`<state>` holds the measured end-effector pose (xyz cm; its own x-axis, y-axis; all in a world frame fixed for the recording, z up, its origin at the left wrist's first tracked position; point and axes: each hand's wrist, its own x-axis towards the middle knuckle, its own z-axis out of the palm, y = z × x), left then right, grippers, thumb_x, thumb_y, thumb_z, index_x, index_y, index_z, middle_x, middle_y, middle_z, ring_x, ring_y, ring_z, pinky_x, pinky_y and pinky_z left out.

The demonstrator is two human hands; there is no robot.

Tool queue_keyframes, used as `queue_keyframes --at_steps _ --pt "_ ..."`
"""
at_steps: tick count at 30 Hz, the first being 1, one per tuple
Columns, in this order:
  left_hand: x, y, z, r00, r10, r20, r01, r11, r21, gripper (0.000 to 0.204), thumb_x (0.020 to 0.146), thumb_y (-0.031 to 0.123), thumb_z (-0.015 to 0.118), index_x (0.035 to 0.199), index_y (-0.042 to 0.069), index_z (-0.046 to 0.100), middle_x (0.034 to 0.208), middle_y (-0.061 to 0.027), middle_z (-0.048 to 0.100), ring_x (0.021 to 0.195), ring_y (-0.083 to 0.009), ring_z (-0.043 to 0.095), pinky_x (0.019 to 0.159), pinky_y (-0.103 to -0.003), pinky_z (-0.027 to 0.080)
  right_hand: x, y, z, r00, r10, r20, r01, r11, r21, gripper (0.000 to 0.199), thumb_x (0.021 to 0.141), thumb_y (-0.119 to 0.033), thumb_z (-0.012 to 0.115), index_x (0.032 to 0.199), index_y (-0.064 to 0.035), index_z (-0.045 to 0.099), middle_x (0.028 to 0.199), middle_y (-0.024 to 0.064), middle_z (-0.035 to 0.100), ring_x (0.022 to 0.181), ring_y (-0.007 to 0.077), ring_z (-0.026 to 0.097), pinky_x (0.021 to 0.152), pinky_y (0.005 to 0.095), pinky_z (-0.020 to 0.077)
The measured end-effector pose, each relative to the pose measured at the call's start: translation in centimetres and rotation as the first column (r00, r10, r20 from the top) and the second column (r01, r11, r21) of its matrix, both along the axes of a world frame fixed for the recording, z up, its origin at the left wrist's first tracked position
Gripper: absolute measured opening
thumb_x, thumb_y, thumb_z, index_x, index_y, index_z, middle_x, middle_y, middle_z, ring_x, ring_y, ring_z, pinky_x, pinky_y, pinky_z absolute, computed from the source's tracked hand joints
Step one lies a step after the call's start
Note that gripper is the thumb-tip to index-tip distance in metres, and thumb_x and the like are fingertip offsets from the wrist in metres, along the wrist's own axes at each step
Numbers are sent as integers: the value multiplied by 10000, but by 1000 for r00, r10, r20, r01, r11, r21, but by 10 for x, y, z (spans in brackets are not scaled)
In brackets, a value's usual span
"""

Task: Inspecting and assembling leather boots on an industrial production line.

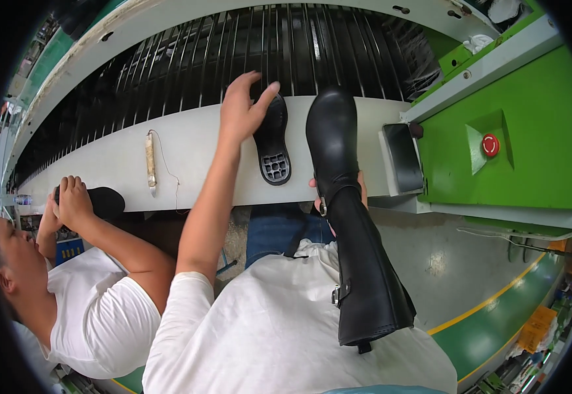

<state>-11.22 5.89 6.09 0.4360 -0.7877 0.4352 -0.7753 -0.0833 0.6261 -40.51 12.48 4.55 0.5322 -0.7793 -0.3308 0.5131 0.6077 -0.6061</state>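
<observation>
A tall black boot (333, 141) with two buckled straps lies across the white ledge, its toe pointing away and its shaft over my lap. My right hand (363, 186) is closed round the boot near the ankle, with most of the palm hidden behind it. To the left lies a black shoe sole (274, 148), its gridded heel cavity facing up. Over the sole's far end hovers my left hand (238, 111), fingers and thumb apart and nothing held. Whether the thumb touches the sole, I cannot tell.
Beyond the white ledge (200, 154) runs a rack of metal rods (286, 52). A knife-like tool (150, 161) with a cord lies left. At right stand a dark tray (403, 157) and a green machine panel with a red button (491, 145). A co-worker (95, 289) handles a black sole at left.
</observation>
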Motion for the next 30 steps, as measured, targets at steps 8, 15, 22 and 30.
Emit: queue_keyframes --at_steps 8,15,22,30 --pt "9 -12 -14 679 -242 -693 235 966 -107 256 1115 215 700 1239 -8 728 1297 -206 787 1183 -268 782 973 -410 634 -4 -2 -12 941 84 -329 -112 991 -69 571 1212 -526 354 1452 -51 562 1084 254 762 726 191 759 609 305 679" --pt "-39 15 62 214 -556 -803 241 827 -509 257 1144 161 617 1311 -22 685 1240 -226 798 1130 -252 790 1003 -346 635 30 5 -10 971 53 233 -13 985 -170 585 1201 -537 392 1505 -51 502 1196 312 718 884 251 785 676 317 694" --pt "-38 28 63 385 -539 -749 339 837 -429 356 1151 195 588 1411 -34 670 1289 -237 788 1135 -248 782 1004 -359 627 42 10 -33 931 118 346 -7 952 -306 674 1183 -553 456 1527 26 450 1252 292 710 1059 261 779 817 315 646" --pt "-48 44 71 281 -651 -705 375 751 -544 924 1176 639 136 1480 -95 609 1303 -333 750 1209 -404 769 1036 -446 642 48 21 -44 962 102 255 -23 955 -295 586 1199 -503 402 1625 -99 403 1319 497 566 725 398 785 541 372 691"
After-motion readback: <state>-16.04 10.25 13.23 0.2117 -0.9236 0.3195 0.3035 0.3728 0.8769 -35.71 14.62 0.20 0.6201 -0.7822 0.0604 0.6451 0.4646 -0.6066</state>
